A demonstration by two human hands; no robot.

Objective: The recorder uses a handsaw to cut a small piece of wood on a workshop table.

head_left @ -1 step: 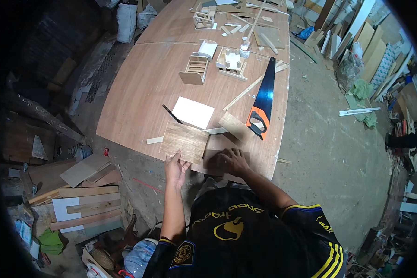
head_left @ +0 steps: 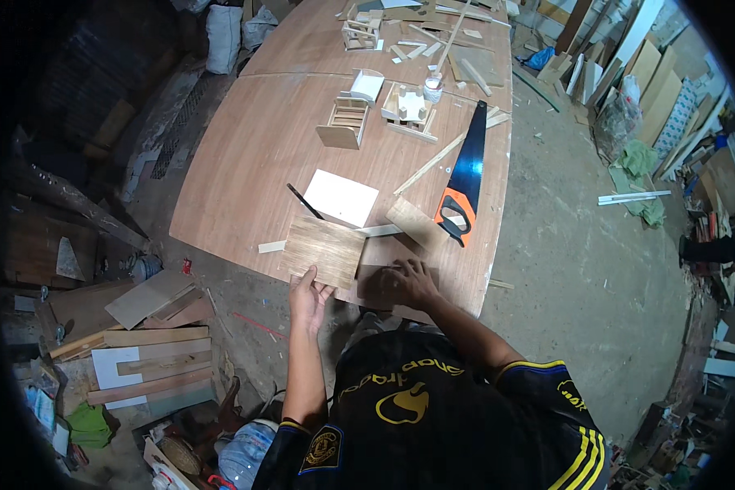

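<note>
My left hand [head_left: 305, 300] pinches the near edge of a thin square wooden board [head_left: 325, 251], thumb on top and fingers underneath, at the table's front edge. To its right, my right hand [head_left: 413, 284] rests on the tabletop, fingers bent and slightly apart, with nothing visible in them. A pale wood strip [head_left: 272, 247] passes beneath the board and shows on both sides. Behind the board lie a white rectangular panel [head_left: 340, 198] and a slim black stick-like tool [head_left: 304, 201]. A small wooden piece [head_left: 416, 224] sits just beyond my right hand.
A handsaw [head_left: 468, 171] with an orange and black handle lies at the table's right side, beside a long thin strip [head_left: 433, 162]. Farther back stand miniature wooden furniture pieces [head_left: 343, 122], a small jar [head_left: 433, 88] and scattered offcuts. Stacked boards [head_left: 159, 359] lie on the floor at left.
The square board in my left hand has shifted very slightly to the left. My right hand stays in nearly the same place.
</note>
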